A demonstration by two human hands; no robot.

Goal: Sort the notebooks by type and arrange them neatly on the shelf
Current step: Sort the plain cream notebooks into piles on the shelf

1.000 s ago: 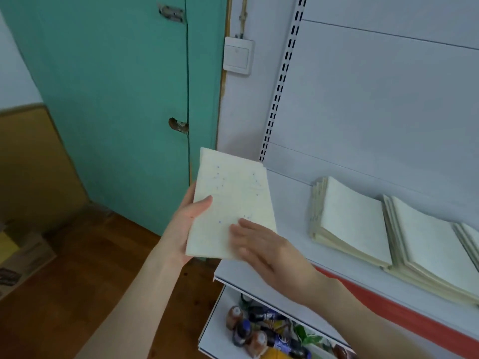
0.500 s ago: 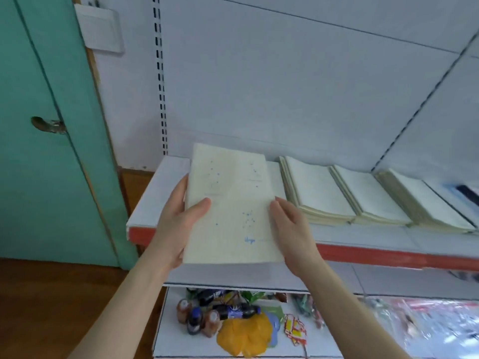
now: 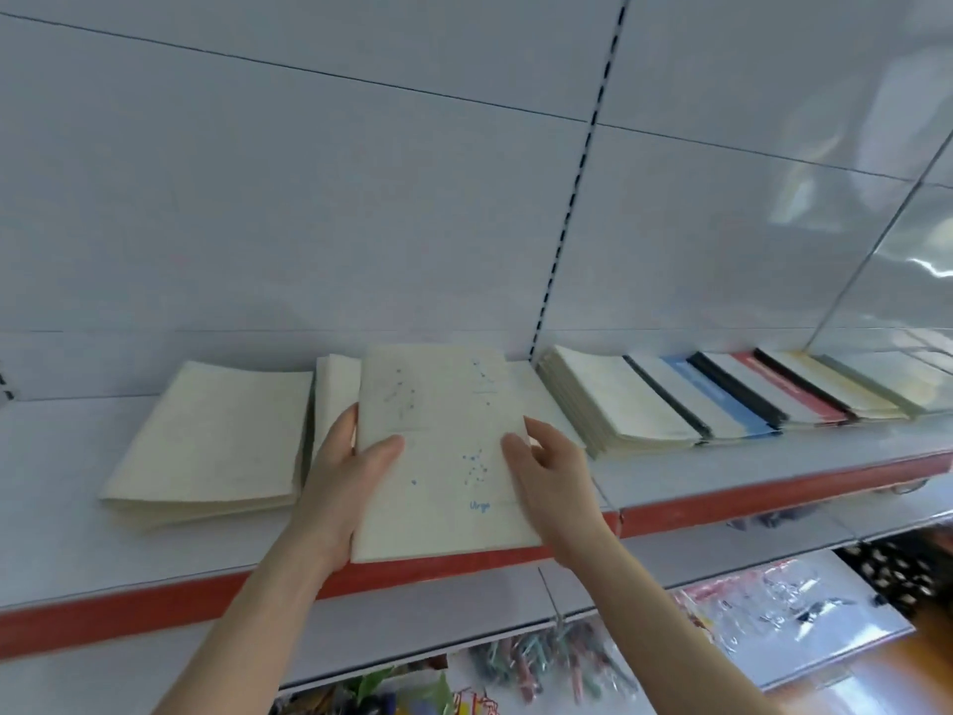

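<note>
A cream notebook (image 3: 443, 446) with blue star patterns lies over the middle stack of cream notebooks (image 3: 335, 384), its near end past the shelf's red front edge (image 3: 773, 500). My left hand (image 3: 343, 487) grips its left edge, thumb on the cover. My right hand (image 3: 549, 482) holds the right edge with its fingers on the cover. A cream stack (image 3: 211, 446) lies to the left, another cream stack (image 3: 613, 399) to the right. Further right lie notebooks with black spines (image 3: 742, 394) and blue, red and yellow covers.
The white shelf (image 3: 51, 487) has a white back panel with a slotted upright (image 3: 577, 188). A lower shelf (image 3: 696, 565) holds bagged goods and colourful packets (image 3: 546, 657). Wooden floor (image 3: 887, 663) shows at the bottom right.
My view has swung right along the shelf, away from the green door. Both hands have carried the star-pattern notebook from in front of the shelf's left end onto the middle stack.
</note>
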